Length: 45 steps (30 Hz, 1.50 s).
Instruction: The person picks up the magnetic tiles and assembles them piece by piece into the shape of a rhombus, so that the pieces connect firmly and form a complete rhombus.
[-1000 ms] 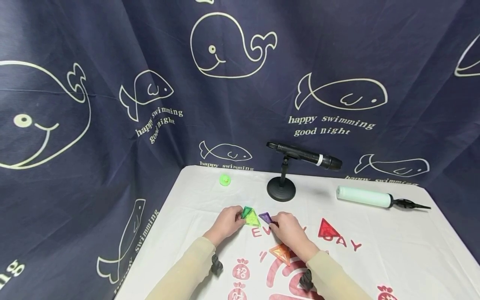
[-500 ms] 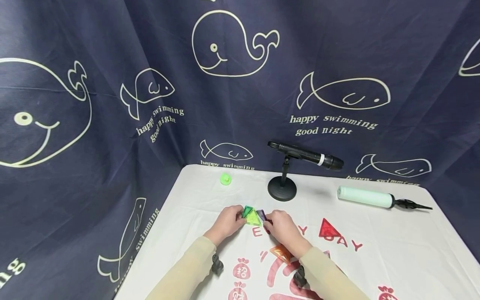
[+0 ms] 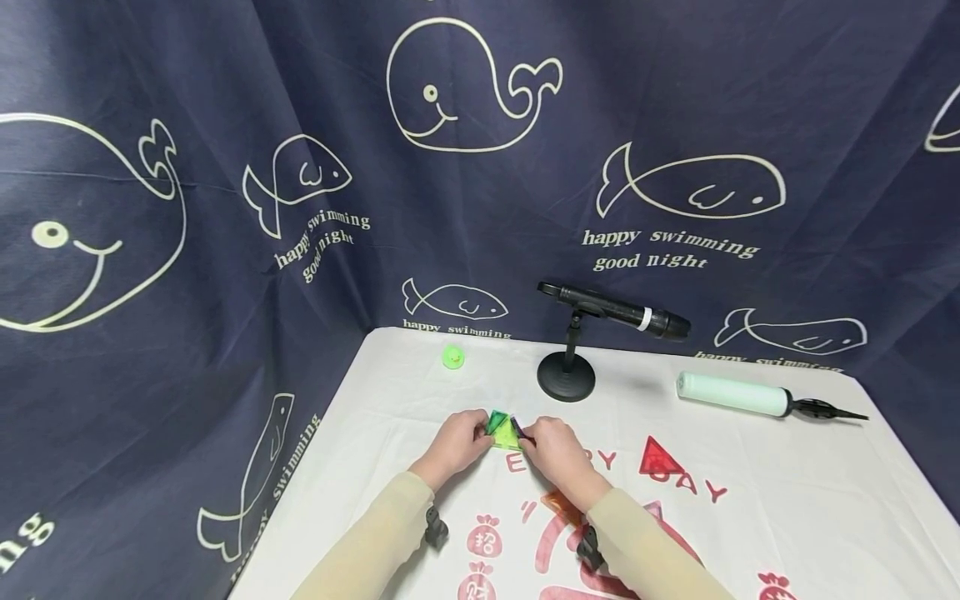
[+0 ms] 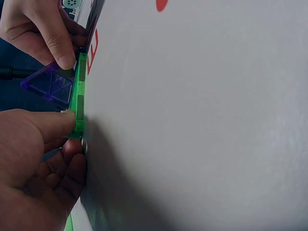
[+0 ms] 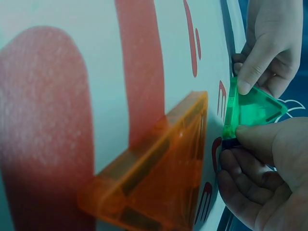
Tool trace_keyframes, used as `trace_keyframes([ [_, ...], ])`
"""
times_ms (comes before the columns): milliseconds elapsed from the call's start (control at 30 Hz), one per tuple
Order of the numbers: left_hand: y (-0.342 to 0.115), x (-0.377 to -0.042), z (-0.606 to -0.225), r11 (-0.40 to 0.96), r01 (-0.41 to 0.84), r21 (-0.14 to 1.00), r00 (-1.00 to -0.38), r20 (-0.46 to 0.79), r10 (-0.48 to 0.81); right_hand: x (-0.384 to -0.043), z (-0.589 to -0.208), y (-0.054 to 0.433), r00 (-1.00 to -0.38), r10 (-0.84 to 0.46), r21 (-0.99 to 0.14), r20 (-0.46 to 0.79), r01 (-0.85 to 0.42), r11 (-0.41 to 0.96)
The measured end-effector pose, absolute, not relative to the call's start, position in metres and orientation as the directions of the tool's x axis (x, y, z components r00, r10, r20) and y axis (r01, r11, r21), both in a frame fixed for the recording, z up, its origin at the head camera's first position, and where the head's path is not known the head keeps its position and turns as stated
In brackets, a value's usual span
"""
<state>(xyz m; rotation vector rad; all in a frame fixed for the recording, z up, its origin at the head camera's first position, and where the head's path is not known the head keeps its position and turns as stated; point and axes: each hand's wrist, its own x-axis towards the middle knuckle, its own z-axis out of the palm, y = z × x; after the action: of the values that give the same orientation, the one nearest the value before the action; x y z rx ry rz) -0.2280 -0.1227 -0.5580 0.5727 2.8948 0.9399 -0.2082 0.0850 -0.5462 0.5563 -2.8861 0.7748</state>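
A light green triangular magnetic tile (image 3: 505, 437) lies flat near the table's middle. My left hand (image 3: 459, 440) pinches a dark green triangular tile (image 3: 496, 422) at its left side. In the right wrist view, this green tile (image 5: 260, 108) stands up from the table, the left thumb at its base. At the other side, my right hand (image 3: 557, 450) pinches a purple triangular tile (image 3: 517, 427), largely hidden by the fingers in the head view. The left wrist view has the purple tile (image 4: 50, 84) raised beside the flat tile's edge (image 4: 80, 96), with the right thumb on its lower corner.
An orange triangular tile (image 3: 561, 505) is partly under the right forearm. A red triangular tile (image 3: 660, 458) lies farther right. Behind are a microphone on a stand (image 3: 567, 377), a mint hand pump (image 3: 733, 394) and a small light green round object (image 3: 453, 357).
My right hand has moved left, bringing the purple tile against the light green tile's right side. The left hand keeps its place with the dark green tile.
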Motion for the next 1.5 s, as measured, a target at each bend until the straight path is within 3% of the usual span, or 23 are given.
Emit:
trace_keyframes([
  [600,-0.1231,-0.2285,-0.5580,0.787,0.451,0.421,-0.885,0.098,0.455,-0.2052,-0.5504,0.0790,-0.915,-0.331,-0.392,0.231,-0.399,0.829],
  [1133,-0.1218,-0.2265,-0.5570,0.797,0.477,0.371,-0.874,0.103,0.476,-0.2029,-0.5460,0.0777,-0.911,-0.352,-0.325,0.215,-0.406,0.854],
  [1500,-0.1218,-0.2241,-0.5588,0.784,0.469,0.406,-0.880,0.137,0.456,-0.2027,-0.5463,0.0789,-0.923,-0.323,-0.376,0.209,-0.381,0.845],
])
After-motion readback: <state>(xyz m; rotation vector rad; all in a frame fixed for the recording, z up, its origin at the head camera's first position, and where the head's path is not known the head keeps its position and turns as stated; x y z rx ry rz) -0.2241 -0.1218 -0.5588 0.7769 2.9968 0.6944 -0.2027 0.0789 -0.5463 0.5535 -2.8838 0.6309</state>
